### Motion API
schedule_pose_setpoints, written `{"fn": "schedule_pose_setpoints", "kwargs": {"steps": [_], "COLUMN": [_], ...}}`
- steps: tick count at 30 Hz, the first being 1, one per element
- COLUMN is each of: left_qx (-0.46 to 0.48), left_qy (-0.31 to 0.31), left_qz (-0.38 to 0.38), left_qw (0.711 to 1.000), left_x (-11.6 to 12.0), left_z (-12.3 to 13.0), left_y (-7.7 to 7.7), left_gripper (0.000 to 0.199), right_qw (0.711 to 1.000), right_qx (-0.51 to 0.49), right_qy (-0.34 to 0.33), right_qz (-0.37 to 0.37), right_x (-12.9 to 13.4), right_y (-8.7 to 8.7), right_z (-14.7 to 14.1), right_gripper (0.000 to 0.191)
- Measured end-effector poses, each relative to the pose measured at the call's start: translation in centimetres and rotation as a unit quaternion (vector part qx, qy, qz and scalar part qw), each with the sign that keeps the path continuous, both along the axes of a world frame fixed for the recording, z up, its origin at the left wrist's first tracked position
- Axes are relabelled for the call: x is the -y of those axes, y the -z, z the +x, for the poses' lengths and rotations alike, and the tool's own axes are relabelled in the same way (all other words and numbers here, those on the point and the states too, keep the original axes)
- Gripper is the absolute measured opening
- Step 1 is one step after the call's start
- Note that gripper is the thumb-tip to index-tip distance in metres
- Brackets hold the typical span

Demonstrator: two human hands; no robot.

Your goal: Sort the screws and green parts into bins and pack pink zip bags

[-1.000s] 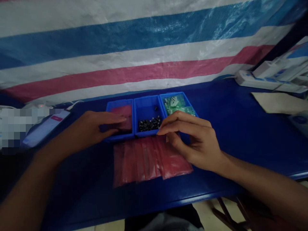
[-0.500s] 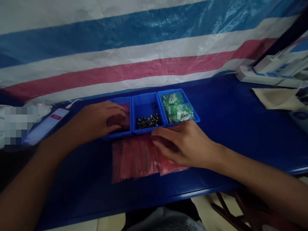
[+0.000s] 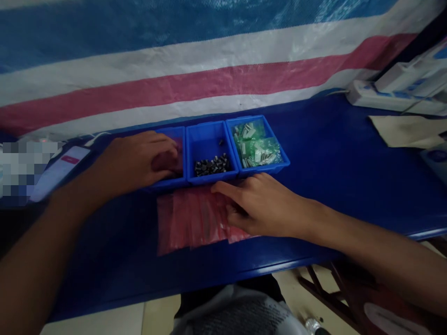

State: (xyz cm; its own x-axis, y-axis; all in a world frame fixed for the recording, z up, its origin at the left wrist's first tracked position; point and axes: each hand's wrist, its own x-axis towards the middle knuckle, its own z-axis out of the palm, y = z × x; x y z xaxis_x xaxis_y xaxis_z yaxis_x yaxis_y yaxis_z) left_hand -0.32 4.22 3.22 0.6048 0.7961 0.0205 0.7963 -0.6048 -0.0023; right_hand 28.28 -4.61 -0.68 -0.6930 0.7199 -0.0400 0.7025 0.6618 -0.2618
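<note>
My left hand (image 3: 139, 158) reaches into the left blue bin (image 3: 185, 156), over red plastic bags (image 3: 179, 151). Its thumb and fingers are apart, and some fingertips are out of sight in the bin. My right hand (image 3: 261, 202) rests over a fanned row of flat red zip bags (image 3: 199, 218) on the table. The index finger is stretched out across their top edge, with a gap between it and the thumb. Black screw-like pieces (image 3: 213, 165) lie in the middle blue bin (image 3: 206, 135). In the right blue bin (image 3: 284, 163) are green bags (image 3: 258, 144) with small metal pieces.
To the left lies a phone (image 3: 59, 172) beside a white cable (image 3: 96, 138). A white power strip (image 3: 380, 97) and a beige paper piece (image 3: 405, 130) are at the right. Striped sheeting (image 3: 209, 83) hangs behind the blue table (image 3: 331, 153); a dark chair (image 3: 335, 298) stands below.
The view has tilted, so everything sits slightly higher. My right index finger has straightened and moved a little left along the bags' top edge. My left hand stays in the left bin.
</note>
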Motion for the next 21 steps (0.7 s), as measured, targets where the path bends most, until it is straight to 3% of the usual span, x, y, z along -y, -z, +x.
{"fn": "schedule_pose_setpoints", "kwargs": {"steps": [5, 9, 12, 15, 17, 21], "left_qx": [-0.003, 0.082, 0.128, 0.112, 0.099, 0.123], "left_qy": [0.028, 0.064, 0.041, 0.055, 0.064, 0.089], "left_qz": [0.022, 0.024, 0.010, 0.008, 0.021, 0.081], "left_qw": [0.999, 0.994, 0.991, 0.992, 0.993, 0.985], "left_x": [-0.2, 0.6, 2.0, 3.4, 4.0, 4.4], "left_z": [0.0, 0.1, 0.5, 1.0, 1.2, 1.3], "left_y": [0.1, -0.7, -1.0, 0.0, 0.9, 2.3], "left_gripper": [0.047, 0.055, 0.071, 0.089, 0.087, 0.063], "right_qw": [1.000, 0.993, 0.964, 0.927, 0.919, 0.930], "right_qx": [-0.012, -0.097, -0.228, -0.289, -0.284, -0.278], "right_qy": [-0.001, -0.024, -0.035, 0.006, 0.018, -0.038], "right_qz": [0.021, 0.061, 0.132, 0.238, 0.271, 0.238], "right_x": [-0.2, -0.1, -0.1, -0.6, -1.2, -1.9], "right_y": [0.2, 0.8, 1.0, 0.8, 0.6, 0.7], "right_z": [0.1, 0.4, 0.8, 1.4, 1.8, 2.3], "right_gripper": [0.041, 0.033, 0.028, 0.026, 0.026, 0.024]}}
